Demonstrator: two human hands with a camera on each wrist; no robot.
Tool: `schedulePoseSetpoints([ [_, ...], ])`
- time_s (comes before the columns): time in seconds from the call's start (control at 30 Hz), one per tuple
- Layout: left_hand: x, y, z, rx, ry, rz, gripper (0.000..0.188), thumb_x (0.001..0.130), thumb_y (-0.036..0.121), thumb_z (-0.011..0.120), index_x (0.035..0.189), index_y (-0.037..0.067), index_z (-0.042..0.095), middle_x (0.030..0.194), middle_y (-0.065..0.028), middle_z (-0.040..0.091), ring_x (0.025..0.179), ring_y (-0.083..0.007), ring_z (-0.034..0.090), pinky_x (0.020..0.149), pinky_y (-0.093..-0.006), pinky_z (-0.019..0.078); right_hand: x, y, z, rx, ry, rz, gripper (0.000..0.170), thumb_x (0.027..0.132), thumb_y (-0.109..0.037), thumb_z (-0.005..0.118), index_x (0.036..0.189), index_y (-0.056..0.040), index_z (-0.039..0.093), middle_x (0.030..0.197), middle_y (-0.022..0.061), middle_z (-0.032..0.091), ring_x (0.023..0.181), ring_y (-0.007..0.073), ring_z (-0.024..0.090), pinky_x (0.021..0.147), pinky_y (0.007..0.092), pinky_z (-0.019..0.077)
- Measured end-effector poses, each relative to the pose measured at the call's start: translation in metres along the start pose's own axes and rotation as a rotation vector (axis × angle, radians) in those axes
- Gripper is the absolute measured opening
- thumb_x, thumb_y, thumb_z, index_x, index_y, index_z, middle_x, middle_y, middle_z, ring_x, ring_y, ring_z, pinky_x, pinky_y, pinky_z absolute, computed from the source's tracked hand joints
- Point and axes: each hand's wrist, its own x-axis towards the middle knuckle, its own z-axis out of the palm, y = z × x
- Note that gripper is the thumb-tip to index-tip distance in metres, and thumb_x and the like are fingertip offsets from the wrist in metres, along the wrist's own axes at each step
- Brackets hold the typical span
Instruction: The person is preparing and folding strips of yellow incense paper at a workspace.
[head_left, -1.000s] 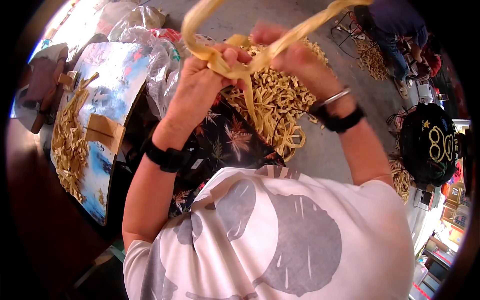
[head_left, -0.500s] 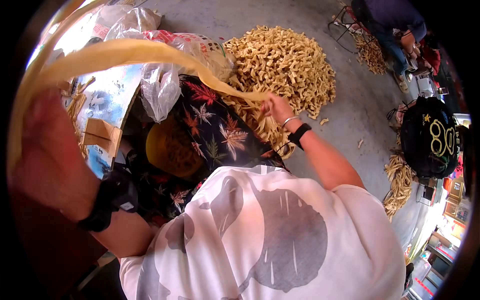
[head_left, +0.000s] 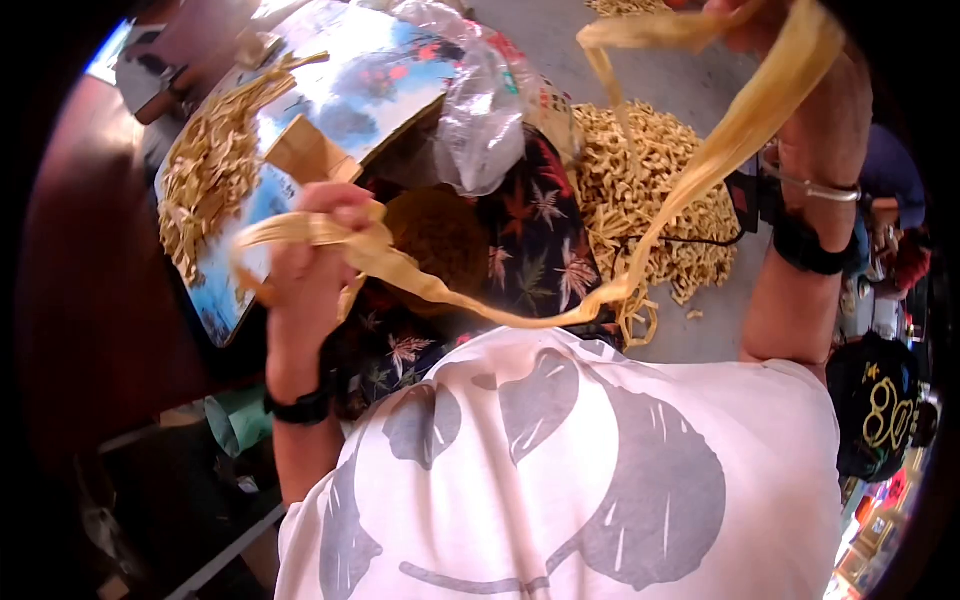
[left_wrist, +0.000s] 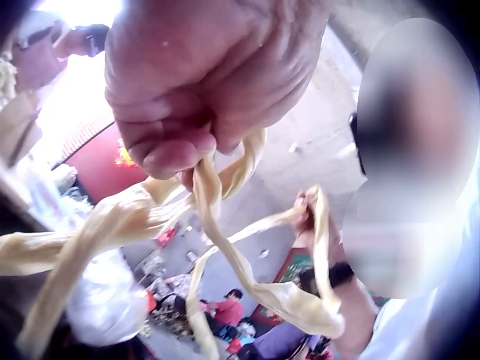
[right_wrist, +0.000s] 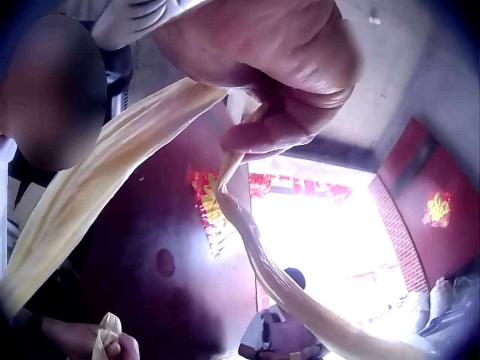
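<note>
A long, wrinkled yellow strip (head_left: 720, 150) that looks like tofu skin hangs in a slack curve between two raised hands. At the left, my left hand (head_left: 315, 260) grips one part of it, with fingers curled over the folded band. My right hand (head_left: 825, 110), high at the upper right, holds another part; its fingertips lie near the frame's top edge. In the left wrist view, the left hand (left_wrist: 210, 82) pinches the strip between thumb and fingers, and loose lengths trail from it. The right wrist view has the right hand's (right_wrist: 277, 82) fingers curled round the strip, with lengths hanging on both sides.
A heap of small yellow knotted pieces (head_left: 650, 200) lies on the floor ahead. A yellow bowl (head_left: 435, 240) sits at the lap. On the left, a painted board (head_left: 350, 60) bears loose strips (head_left: 215, 170) and a wooden block (head_left: 310, 150). A clear plastic bag (head_left: 480, 130) hangs beside it.
My hands were together over the heap, then parted, the left swinging far left. Now the left is back nearer the lap and the right is raised at upper right. The head view has shifted.
</note>
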Motion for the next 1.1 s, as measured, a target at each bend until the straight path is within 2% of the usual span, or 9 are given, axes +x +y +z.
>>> schedulePoseSetpoints([
  [0.1, -0.010, -0.074, 0.021, 0.034, -0.085, -0.116, 0.014, 0.092, 0.003, 0.053, 0.102, 0.001, 0.063, 0.083, -0.0084, 0.063, 0.074, -0.0156, 0.063, 0.060, -0.0278, 0.0500, 0.020, 0.046, 0.058, -0.342, 0.122, -0.222, 0.015, 0.103, -0.014, 0.048, 0.100, -0.0047, 0.059, 0.075, -0.0017, 0.056, 0.063, 0.0057, 0.052, 0.058, 0.0212, 0.0435],
  [0.2, -0.012, -0.117, 0.026, 0.423, -0.164, -0.132, 0.015, 0.092, 0.007, 0.055, 0.099, -0.004, 0.063, 0.073, -0.0077, 0.064, 0.055, -0.0130, 0.061, 0.051, -0.0263, 0.0492, 0.029, 0.039, 0.106, -0.419, 0.028, 0.229, 0.015, 0.101, -0.014, 0.051, 0.095, -0.0033, 0.059, 0.064, -0.0021, 0.056, 0.053, 0.0111, 0.049, 0.052, 0.0263, 0.0424],
  [0.23, -0.009, -0.127, 0.026, 0.461, -0.235, -0.375, 0.016, 0.089, 0.009, 0.062, 0.098, -0.003, 0.066, 0.072, -0.0125, 0.066, 0.056, -0.0189, 0.066, 0.053, -0.0308, 0.0525, 0.035, 0.051, 0.117, -0.567, -0.010, 0.064, 0.015, 0.100, -0.016, 0.054, 0.095, -0.0034, 0.060, 0.063, 0.0004, 0.060, 0.052, 0.0168, 0.051, 0.053, 0.0282, 0.0437],
  [0.37, -0.017, -0.147, 0.012, 0.760, -0.103, -0.148, 0.023, 0.084, 0.015, 0.072, 0.094, -0.006, 0.067, 0.081, -0.0226, 0.067, 0.081, -0.0320, 0.069, 0.072, -0.0391, 0.0541, 0.030, 0.110, 0.164, -0.768, -0.265, 0.005, 0.018, 0.094, -0.022, 0.063, 0.087, -0.0053, 0.066, 0.073, 0.0112, 0.068, 0.066, 0.0236, 0.068, 0.058, 0.0337, 0.0535],
  [0.47, -0.018, -0.115, 0.013, 0.243, 0.435, 0.069, 0.025, 0.090, 0.015, 0.069, 0.105, -0.005, 0.067, 0.087, -0.0157, 0.070, 0.078, -0.0230, 0.069, 0.073, -0.0342, 0.0537, 0.009, 0.150, 0.200, -0.814, -0.467, 0.060, 0.025, 0.090, -0.031, 0.065, 0.087, -0.0071, 0.068, 0.076, 0.0158, 0.068, 0.071, 0.0313, 0.069, 0.062, 0.0402, 0.0559],
  [0.63, -0.013, -0.081, 0.009, -0.376, 0.390, -0.006, 0.024, 0.098, 0.016, 0.061, 0.114, -0.001, 0.066, 0.095, -0.0037, 0.070, 0.082, -0.0141, 0.064, 0.075, -0.0276, 0.0522, -0.029, 0.182, 0.241, -0.379, -0.671, 0.169, 0.026, 0.090, -0.021, 0.065, 0.113, -0.0081, 0.064, 0.073, 0.0151, 0.066, 0.068, 0.0299, 0.068, 0.063, 0.0375, 0.0527],
  [0.83, -0.008, -0.104, 0.017, 0.135, 0.300, 0.181, 0.012, 0.094, 0.012, 0.063, 0.097, 0.001, 0.068, 0.081, -0.0120, 0.066, 0.069, -0.0182, 0.062, 0.068, -0.0276, 0.0492, -0.038, 0.166, 0.186, -0.241, -1.004, 0.494, 0.040, 0.094, -0.014, 0.058, 0.133, -0.0110, 0.050, 0.072, 0.0111, 0.064, 0.062, 0.0236, 0.065, 0.060, 0.0343, 0.0513],
  [1.03, -0.016, -0.191, -0.008, 0.055, 0.501, -0.155, 0.018, 0.096, 0.020, 0.064, 0.091, 0.004, 0.070, 0.067, 0.0074, 0.050, 0.058, -0.0029, 0.039, 0.051, -0.0221, 0.0316, -0.040, 0.150, 0.038, -0.516, -0.860, 0.698, 0.017, 0.097, -0.016, 0.057, 0.105, -0.0010, 0.062, 0.071, 0.0041, 0.058, 0.063, 0.0115, 0.054, 0.058, 0.0279, 0.0445],
  [1.1, -0.014, -0.206, -0.012, -0.116, 0.538, -0.279, 0.019, 0.093, 0.017, 0.064, 0.093, -0.002, 0.066, 0.073, -0.0086, 0.062, 0.070, -0.0107, 0.049, 0.068, -0.0277, 0.0451, -0.050, 0.138, 0.002, -0.525, -0.755, 0.835, 0.017, 0.097, -0.016, 0.057, 0.102, -0.0009, 0.063, 0.069, 0.0026, 0.057, 0.062, 0.0110, 0.052, 0.057, 0.0270, 0.0439],
])
